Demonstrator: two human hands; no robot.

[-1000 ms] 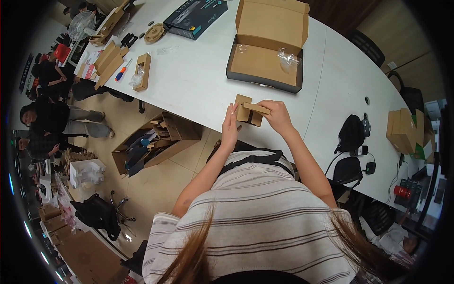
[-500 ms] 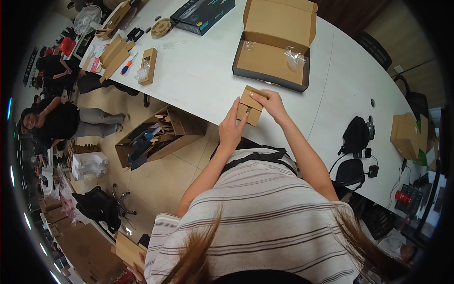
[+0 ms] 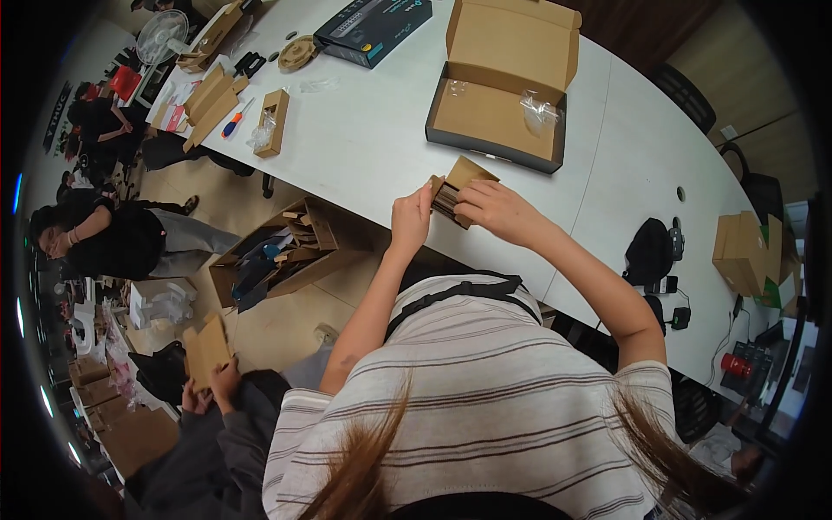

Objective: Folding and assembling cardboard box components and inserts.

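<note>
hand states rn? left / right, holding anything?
Left hand: closed on the left end of the small brown cardboard box.
Right hand: closed on the same box's right side.

The near side of the small cardboard box [image 3: 455,192] is covered by the left hand [image 3: 411,219] and the right hand [image 3: 497,211], so how each grip closes on it cannot be told; its dark contents show only as a thin edge. The person's own lap and legs are hidden under the striped shirt [image 3: 485,399]. The clear plastic bag [image 3: 539,110] in the open carton [image 3: 503,95] is too glossy to show what it holds. The items in the floor box [image 3: 282,251] are a jumble too small to name. At the lower left, another person [image 3: 217,433] holding a cardboard piece [image 3: 206,349] is cut by the dark rim. The desk [image 3: 381,147] runs out past the upper edge.
</note>
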